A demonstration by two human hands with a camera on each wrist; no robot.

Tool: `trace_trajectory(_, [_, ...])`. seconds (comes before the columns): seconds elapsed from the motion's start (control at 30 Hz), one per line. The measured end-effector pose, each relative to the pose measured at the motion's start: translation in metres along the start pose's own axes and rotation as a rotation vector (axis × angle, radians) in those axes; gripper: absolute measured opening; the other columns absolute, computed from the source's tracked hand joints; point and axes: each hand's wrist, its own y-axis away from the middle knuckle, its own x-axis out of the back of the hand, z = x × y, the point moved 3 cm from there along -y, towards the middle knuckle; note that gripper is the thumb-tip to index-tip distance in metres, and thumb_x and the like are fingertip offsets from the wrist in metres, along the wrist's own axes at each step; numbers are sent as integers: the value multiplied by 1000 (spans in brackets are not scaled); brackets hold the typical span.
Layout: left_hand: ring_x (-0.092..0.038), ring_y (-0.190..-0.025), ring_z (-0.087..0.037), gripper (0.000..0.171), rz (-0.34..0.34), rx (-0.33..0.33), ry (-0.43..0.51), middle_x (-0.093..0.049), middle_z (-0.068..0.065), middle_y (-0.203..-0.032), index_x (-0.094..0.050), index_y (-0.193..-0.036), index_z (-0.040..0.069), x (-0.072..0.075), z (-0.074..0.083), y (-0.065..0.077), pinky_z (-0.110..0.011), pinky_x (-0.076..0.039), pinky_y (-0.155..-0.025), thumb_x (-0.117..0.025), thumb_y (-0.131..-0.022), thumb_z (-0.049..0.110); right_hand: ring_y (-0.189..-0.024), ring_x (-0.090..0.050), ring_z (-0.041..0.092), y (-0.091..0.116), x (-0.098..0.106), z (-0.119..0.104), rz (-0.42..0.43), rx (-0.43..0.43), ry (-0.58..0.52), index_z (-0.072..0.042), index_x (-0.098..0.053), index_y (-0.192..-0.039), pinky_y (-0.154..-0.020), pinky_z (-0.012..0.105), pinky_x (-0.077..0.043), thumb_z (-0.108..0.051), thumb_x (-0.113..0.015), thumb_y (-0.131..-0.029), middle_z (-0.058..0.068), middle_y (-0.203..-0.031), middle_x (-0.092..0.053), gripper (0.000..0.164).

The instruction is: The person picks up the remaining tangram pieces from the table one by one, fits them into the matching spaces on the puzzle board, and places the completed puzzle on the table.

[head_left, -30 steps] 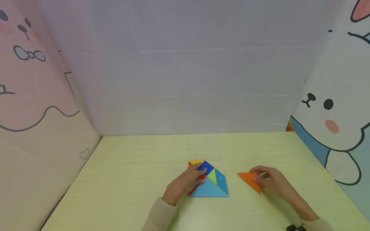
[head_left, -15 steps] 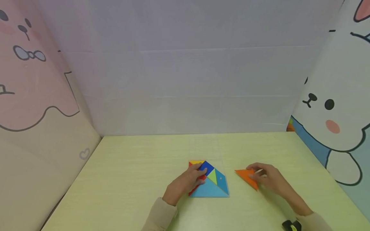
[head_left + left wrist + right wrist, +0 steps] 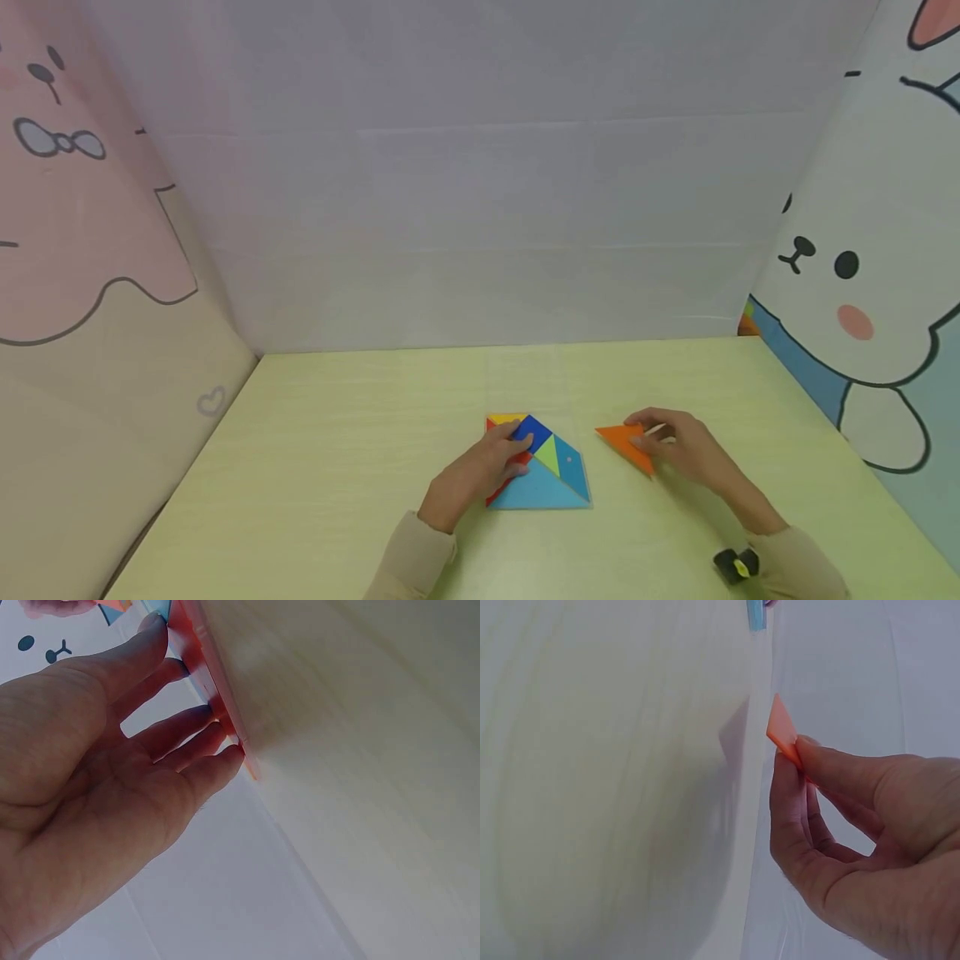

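Several flat tangram pieces lie together on the table, among them a light-blue large triangle, a dark-blue square, a small green triangle and a blue piece with a white dot. Over the red and yellow pieces at the left side, my left hand rests with fingers spread, partly covering them; the left wrist view shows its fingertips touching the red piece. To the right of the group, my right hand pinches an orange triangle between thumb and fingers. In the right wrist view this triangle is tilted above the table.
The pale wood-grain table ends at a light curtain behind. Cartoon-printed sheets stand at the left and right. A black device is by the right sleeve.
My right hand has carried the orange triangle leftward and slightly away from me, closer to the other pieces. My left hand has stayed on the tangram.
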Motion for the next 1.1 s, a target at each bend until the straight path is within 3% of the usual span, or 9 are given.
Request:
trace_trajectory(0.23, [-38, -147, -31, 51, 6, -5, -5, -41, -17, -159, -54, -149, 7, -2, -2, -2, -38, -45, -111, -66, -101, 21, -88, -71, 22, -7, -5, -2, 6, 47, -21, 0, -72, -115, -74, 28, -58, -6, -72, -96, 14, -109, -73, 20])
trace_trajectory(1.1, [-37, -148, -29, 53, -3, 22, -13, -40, -14, -160, -53, -150, 10, -4, -3, -4, -38, -45, -110, -66, -101, 23, -91, -70, 27, -27, -18, -3, -15, 52, -38, 1, -71, -116, -75, 28, -58, -9, -71, -98, 15, -112, -73, 21])
